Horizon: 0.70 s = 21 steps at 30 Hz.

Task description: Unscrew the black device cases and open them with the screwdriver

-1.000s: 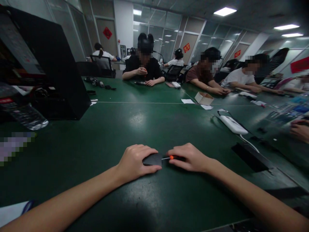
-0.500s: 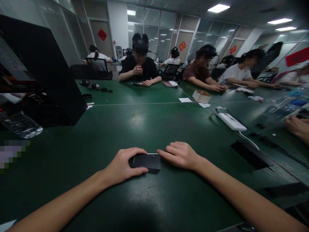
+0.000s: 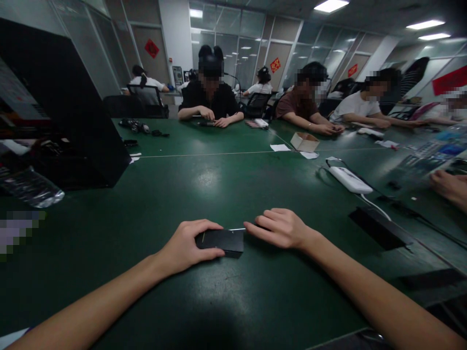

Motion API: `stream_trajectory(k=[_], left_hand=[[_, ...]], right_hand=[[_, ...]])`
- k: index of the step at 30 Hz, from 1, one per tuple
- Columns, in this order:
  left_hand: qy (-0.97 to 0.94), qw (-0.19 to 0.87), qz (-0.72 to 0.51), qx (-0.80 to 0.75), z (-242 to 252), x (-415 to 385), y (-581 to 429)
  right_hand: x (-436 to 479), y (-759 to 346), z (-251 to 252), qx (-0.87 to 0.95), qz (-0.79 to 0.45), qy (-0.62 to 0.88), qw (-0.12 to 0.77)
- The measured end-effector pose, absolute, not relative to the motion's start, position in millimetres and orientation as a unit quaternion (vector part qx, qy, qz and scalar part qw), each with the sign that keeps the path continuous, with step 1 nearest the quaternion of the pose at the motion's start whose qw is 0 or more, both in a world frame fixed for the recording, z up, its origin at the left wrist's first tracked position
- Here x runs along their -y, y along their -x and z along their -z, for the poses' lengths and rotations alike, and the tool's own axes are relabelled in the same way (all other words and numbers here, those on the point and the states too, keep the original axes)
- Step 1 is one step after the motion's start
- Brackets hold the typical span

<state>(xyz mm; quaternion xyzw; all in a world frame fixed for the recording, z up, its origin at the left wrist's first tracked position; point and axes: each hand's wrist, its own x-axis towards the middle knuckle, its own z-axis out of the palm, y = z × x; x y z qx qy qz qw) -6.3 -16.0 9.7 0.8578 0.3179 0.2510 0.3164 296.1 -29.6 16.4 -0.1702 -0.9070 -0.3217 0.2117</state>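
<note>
Fingers: left hand gripping box; right hand holding rod, box's far edge. Likely step: aligning; next needs steadiness.

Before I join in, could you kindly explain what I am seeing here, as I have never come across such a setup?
Of course. There is no robot: a person works with two bare hands, and a camera worn on their head looks forward and down. The left hand holds a black box against the green table. The right hand has its index fingertip at the end of a thin metal rod; its grip is hidden. Around them are a clear plastic bottle, a small open carton and a white device with a cable. Across sits a person in black.
</note>
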Motion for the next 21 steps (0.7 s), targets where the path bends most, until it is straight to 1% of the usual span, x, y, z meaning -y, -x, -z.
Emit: stream_trajectory(k=[5,7,10,12,14,16,21], left_hand=[[-0.859,0.313,-0.251,-0.318,-7,15,8],[-0.859,0.319,-0.249,-0.315,-7,15,8],[-0.856,0.326,-0.248,-0.314,-8,15,8],[-0.855,0.328,-0.251,-0.314,-8,15,8],[-0.855,0.328,-0.256,-0.310,-7,15,8],[-0.857,0.327,-0.258,-0.305,-7,14,8],[-0.864,0.318,-0.256,-0.296,-8,16,8]], right_hand=[[34,-276,-14,0.900,0.318,0.202,0.218],[33,-272,-9,0.904,0.295,0.214,0.225],[30,-268,0,0.920,0.198,0.244,0.234],[28,-268,5,0.932,0.115,0.265,0.221],[27,-269,9,0.938,0.061,0.276,0.201],[26,-270,10,0.939,0.043,0.280,0.193],[25,-277,7,0.940,0.049,0.285,0.180]])
